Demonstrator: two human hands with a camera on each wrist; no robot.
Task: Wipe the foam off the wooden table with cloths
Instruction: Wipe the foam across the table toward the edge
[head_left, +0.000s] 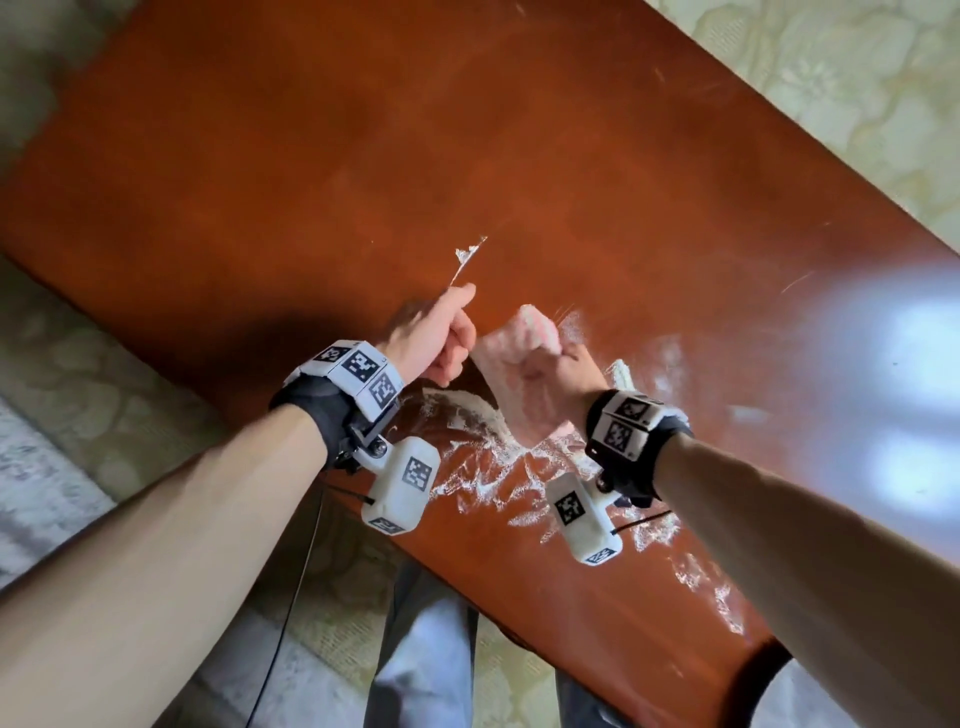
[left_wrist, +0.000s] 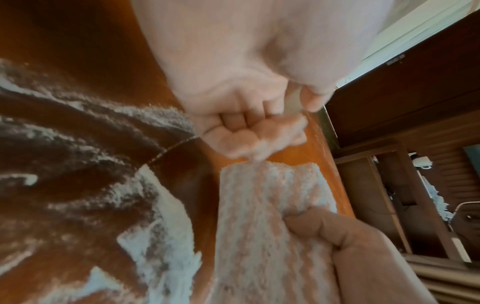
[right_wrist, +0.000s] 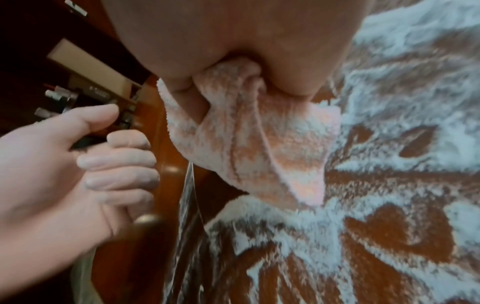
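Note:
A reddish wooden table (head_left: 363, 156) has white foam (head_left: 483, 415) smeared across it near its front edge, and a small foam streak (head_left: 467, 257) lies farther in. My right hand (head_left: 556, 374) grips a bunched pink fluffy cloth (head_left: 514, 364) just above the foam. The cloth (right_wrist: 259, 144) hangs from that fist, its lower corner touching the foam (right_wrist: 389, 102). My left hand (head_left: 441, 343) hovers just left of the cloth, fingers curled and thumb out. In the right wrist view the left hand (right_wrist: 103, 164) is apart from the cloth and holds nothing I can see.
The table's front edge (head_left: 467, 597) runs diagonally past my legs (head_left: 415, 665). Patterned pale carpet (head_left: 831, 78) surrounds the table. Bright glare (head_left: 883, 364) covers the table's right part. Dark wooden furniture (left_wrist: 415, 102) stands beyond the table.

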